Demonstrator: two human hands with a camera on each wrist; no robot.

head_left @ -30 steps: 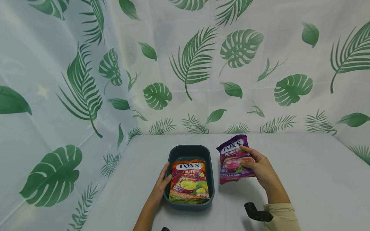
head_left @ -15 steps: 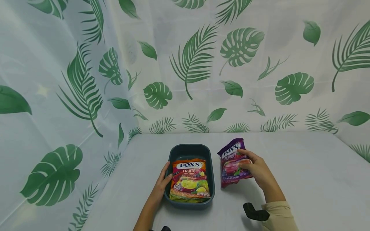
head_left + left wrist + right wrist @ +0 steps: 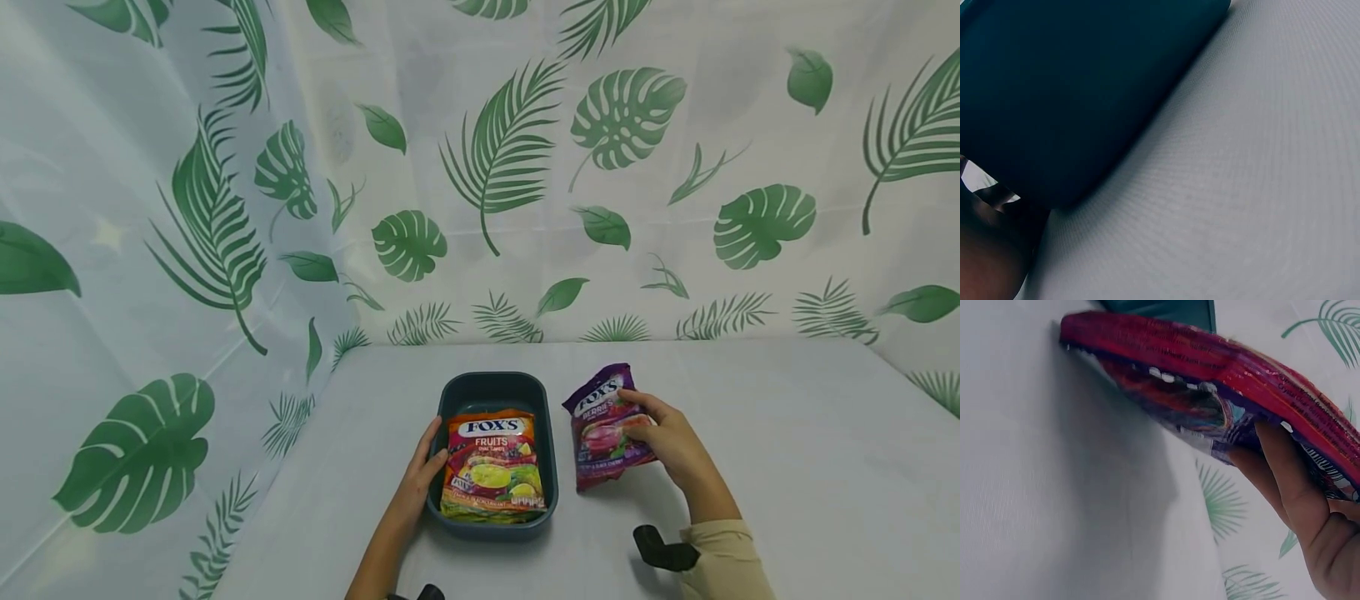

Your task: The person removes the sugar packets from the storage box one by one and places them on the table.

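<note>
The Fruits bag [image 3: 491, 467] lies inside the box [image 3: 495, 387], while the Berries bag [image 3: 598, 437] is outside, pinched in the right hand [image 3: 672, 446]; the work looks partly done. The left hand [image 3: 414, 483] rests extended fingers against the box.

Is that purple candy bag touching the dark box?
Apart: the head view shows a strip of white table between the purple candy bag and the dark box.

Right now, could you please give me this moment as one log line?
right hand: holds purple plastic Berries bag | left hand: holds dark teal rectangular tub | inside tub: orange-red plastic Fruits bag
</note>
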